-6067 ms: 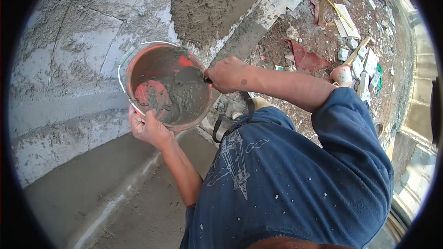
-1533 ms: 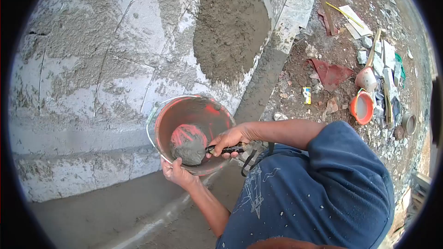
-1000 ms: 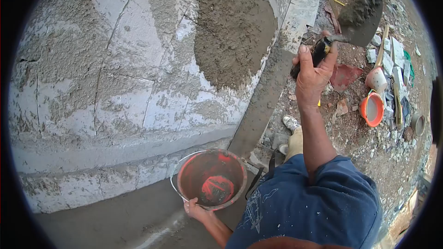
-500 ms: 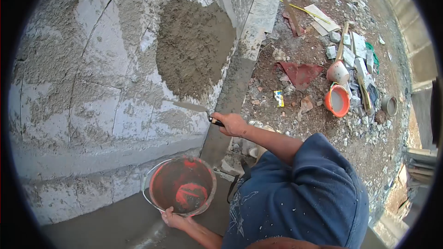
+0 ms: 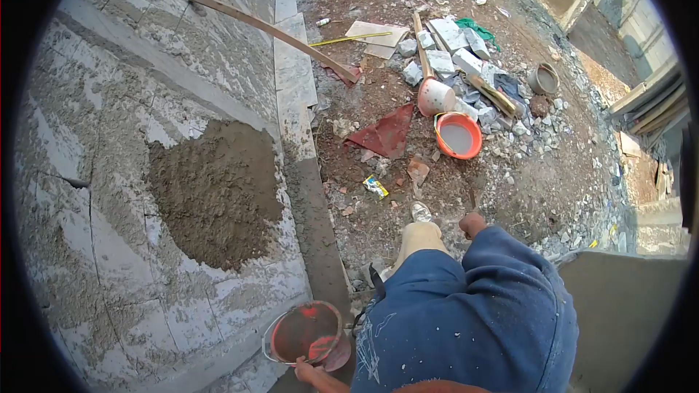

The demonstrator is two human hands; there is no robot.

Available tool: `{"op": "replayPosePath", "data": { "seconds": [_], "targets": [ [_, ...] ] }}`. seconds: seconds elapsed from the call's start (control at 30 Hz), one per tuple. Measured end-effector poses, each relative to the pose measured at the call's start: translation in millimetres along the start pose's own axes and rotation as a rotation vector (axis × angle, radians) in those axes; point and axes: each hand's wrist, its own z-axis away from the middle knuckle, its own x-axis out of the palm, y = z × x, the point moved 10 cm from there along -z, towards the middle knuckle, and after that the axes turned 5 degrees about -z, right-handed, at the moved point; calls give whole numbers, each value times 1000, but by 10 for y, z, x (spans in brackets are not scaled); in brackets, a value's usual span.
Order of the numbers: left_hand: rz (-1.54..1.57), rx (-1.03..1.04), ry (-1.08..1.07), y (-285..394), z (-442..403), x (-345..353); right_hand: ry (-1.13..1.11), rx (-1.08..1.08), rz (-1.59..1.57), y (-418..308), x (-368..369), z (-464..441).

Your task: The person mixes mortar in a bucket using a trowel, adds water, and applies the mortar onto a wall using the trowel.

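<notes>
My left hand (image 5: 309,372) is closed on the near rim of a mortar-stained red bucket (image 5: 306,333), low in the view beside the wall; the bucket is tilted and shows red patches inside. My right hand (image 5: 473,225) is closed in front of my body at the right, over the rubble ground. A thin dark edge, seemingly the trowel (image 5: 472,198) seen edge-on, rises from it. On the block wall (image 5: 116,247) at the left is a broad patch of wet, rough mortar (image 5: 218,193).
An orange bucket (image 5: 458,136) of greyish liquid stands near a long-handled scoop (image 5: 435,97), white block pieces (image 5: 449,34) and a round grey container (image 5: 544,79). A wooden strip (image 5: 269,29) leans on the wall. A red cloth (image 5: 384,132) lies on the ground.
The view has swung right over the ground. My right hand and trowel have moved away from the wall to my right side. My left hand still holds the bucket, now lower in view.
</notes>
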Motion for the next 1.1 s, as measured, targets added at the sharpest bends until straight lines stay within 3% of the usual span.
{"op": "replayPosePath", "data": {
  "seconds": [0.07,0.17,0.2,0.3,0.37,0.4,0.47,0.57,0.7,0.77,0.87,0.97,1.03,1.1],
  "targets": [
    [-125,1,35,171,130,313,-88,-4,-32,163,-2,-20],
    [-4,21,-185,429,572,1428,-214,17,-90,-7,-468,549],
    [-18,-15,-206,555,843,1804,-276,-49,-43,23,-253,249],
    [13,47,-426,1119,1786,3104,-350,-29,-185,-123,-491,325],
    [30,158,-576,1698,2776,3892,-313,-137,-24,-280,-645,151],
    [86,227,-675,2089,3419,4207,-370,-92,-37,-271,-577,-10],
    [314,329,-971,2718,4315,4920,-341,-192,21,-453,-813,-226],
    [527,431,-1378,3655,6343,4983,-187,-299,-57,-635,-1264,-518],
    [398,766,-1613,3835,7534,4802,-87,-334,-222,-651,-1775,-639],
    [158,789,-1644,3338,7435,5007,-37,-328,-263,-541,-1880,-724],
    [-306,690,-1511,1997,6700,5217,-99,-280,-271,-287,-1891,-775],
    [-604,400,-1343,109,5321,5042,-125,-251,-100,106,-1842,-844],
    [-828,142,-1113,-1268,4386,4591,-213,-178,-109,426,-1820,-831],
    [-936,-19,-979,-2183,3913,4142,-253,-163,-37,780,-1776,-939]
  ]
}}
